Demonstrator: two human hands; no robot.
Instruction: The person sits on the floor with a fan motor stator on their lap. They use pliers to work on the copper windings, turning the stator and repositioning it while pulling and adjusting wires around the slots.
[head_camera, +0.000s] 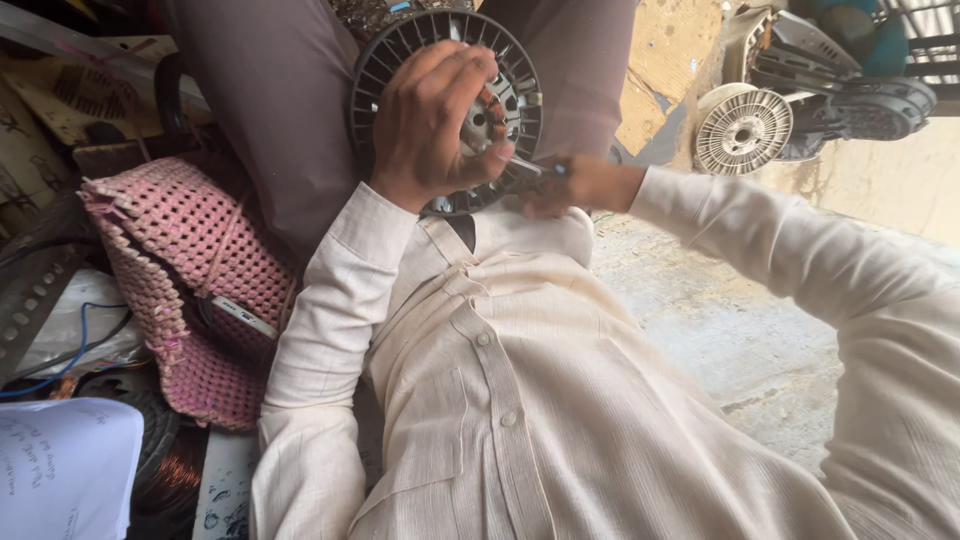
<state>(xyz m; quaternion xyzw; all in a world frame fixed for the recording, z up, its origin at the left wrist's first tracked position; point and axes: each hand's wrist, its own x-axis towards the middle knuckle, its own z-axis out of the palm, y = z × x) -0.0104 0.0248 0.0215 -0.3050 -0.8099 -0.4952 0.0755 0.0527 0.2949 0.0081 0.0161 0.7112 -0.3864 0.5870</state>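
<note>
A round black finned motor part (395, 55) with copper windings inside rests in my lap between my brown trouser legs. My left hand (430, 120) lies over its face, fingers curled around the centre and gripping it. My right hand (580, 185) comes in from the right at the part's lower edge and pinches a thin metal tool (528, 167), whose tip reaches in under my left fingers. My cream shirt fills the lower middle of the view and hides the part's bottom rim.
A pink woven basket (190, 270) sits against my left side. A paper sheet (60, 470) and a copper wire coil (170, 470) lie at the lower left. A white finned disc (743, 130) and grey machine parts (850, 90) stand at the upper right on the concrete floor (740, 340).
</note>
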